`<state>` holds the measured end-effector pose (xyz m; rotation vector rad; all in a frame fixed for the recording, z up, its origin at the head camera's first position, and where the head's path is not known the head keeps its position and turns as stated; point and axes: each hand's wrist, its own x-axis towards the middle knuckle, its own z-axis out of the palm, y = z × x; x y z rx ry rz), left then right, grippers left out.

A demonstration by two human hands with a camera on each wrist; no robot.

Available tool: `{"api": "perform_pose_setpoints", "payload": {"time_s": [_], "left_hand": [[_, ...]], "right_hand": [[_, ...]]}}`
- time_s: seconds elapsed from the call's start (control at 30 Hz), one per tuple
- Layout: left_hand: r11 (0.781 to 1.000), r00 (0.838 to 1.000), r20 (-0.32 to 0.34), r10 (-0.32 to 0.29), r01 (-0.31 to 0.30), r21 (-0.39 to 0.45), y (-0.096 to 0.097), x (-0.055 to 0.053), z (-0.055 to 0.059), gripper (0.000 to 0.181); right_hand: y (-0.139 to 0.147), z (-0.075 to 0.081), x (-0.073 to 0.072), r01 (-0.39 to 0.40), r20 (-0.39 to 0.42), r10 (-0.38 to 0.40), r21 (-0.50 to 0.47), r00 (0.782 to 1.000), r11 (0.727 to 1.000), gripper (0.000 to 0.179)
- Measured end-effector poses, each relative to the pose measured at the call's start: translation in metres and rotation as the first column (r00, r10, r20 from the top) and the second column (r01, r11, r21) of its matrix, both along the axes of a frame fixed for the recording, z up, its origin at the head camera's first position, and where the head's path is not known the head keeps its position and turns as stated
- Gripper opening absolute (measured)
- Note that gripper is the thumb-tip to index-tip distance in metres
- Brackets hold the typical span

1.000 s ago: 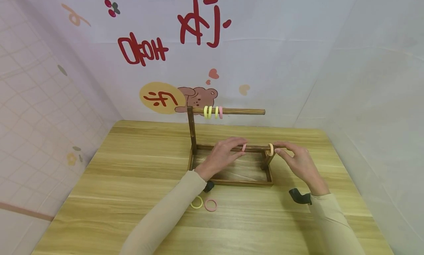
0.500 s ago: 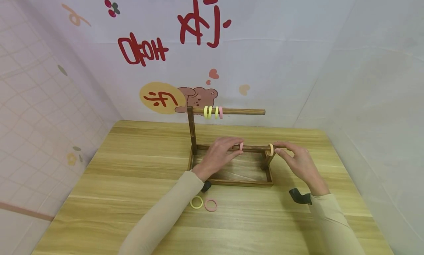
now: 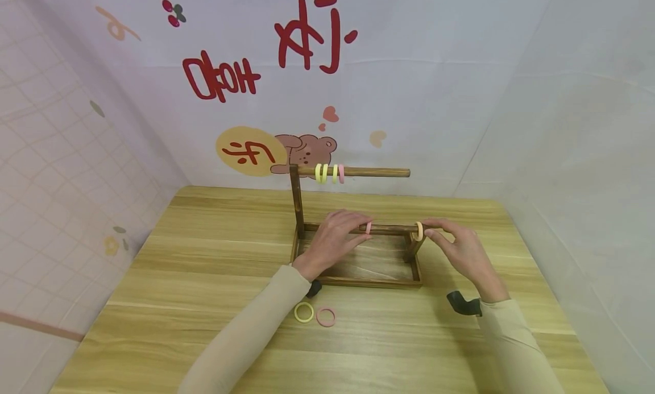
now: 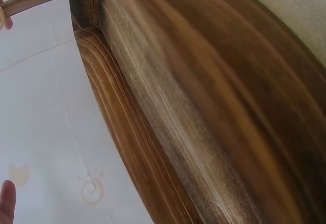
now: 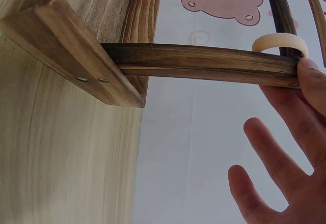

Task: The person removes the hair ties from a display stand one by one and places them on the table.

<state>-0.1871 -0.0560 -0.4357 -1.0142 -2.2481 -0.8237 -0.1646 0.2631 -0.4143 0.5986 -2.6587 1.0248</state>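
- Beige sleeves [image 3: 251, 326] closest, w/ blk wrist gadget [image 3: 464, 304] at R cuff.
- Yellow ring [image 3: 304, 322] & loose pink ring [image 3: 326, 326] flat on tbl [image 3: 399, 343], side by side, not touching, in front of rack.
- Rack [image 3: 368, 282]: brown wood, tray-type base, 2 bars.
- L hand [image 3: 330, 240] over tray, thumb + fingers pinching small pink ring [image 3: 368, 228], which is round lower bar [image 3: 391, 229].
- R hand [image 3: 462, 252] at other end of same bar, thumb + index pinching top of short post [image 3: 415, 249]; other fingers spread (R wrist cam).
- Peach ring [image 3: 419, 231] round lower bar, next to R thumb.
- Upper bar [image 3: 378, 171], higher + behind: 3 yellow rings [image 3: 324, 173], then 1 pink [image 3: 341, 174], twd L end.
- White backdrop [image 3: 425, 98] w/ bear pic [image 3: 309, 153], red chars.
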Motion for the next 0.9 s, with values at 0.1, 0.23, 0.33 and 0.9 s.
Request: {"api": "perform_pose_setpoints", "payload": {"time_s": [0.1,0.23,0.33,0.9], "left_hand": [[1.000,1.000,-0.001,0.010,-0.010,-0.007,-0.001,0.001,-0.001,0.042],[1.000,1.000,0.006,0.021,-0.021,-0.010,-0.002,0.002,-0.001,0.042],[1.000,1.000,0.006,0.025,-0.025,-0.006,-0.003,0.003,-0.001,0.042],[0.998,0.999,-0.011,0.053,-0.053,-0.015,-0.015,0.005,0.001,0.040]], "right_hand": [[0.000,0.000,0.000,0.001,0.006,-0.001,-0.003,1.000,1.000,0.026],[0.000,-0.001,0.000,0.004,0.010,-0.004,-0.004,1.000,1.000,0.026],[0.001,-0.001,0.000,0.004,0.008,-0.004,-0.004,1.000,1.000,0.026],[0.000,0.001,0.000,0.004,0.014,-0.004,-0.002,1.000,1.000,0.027]]}}
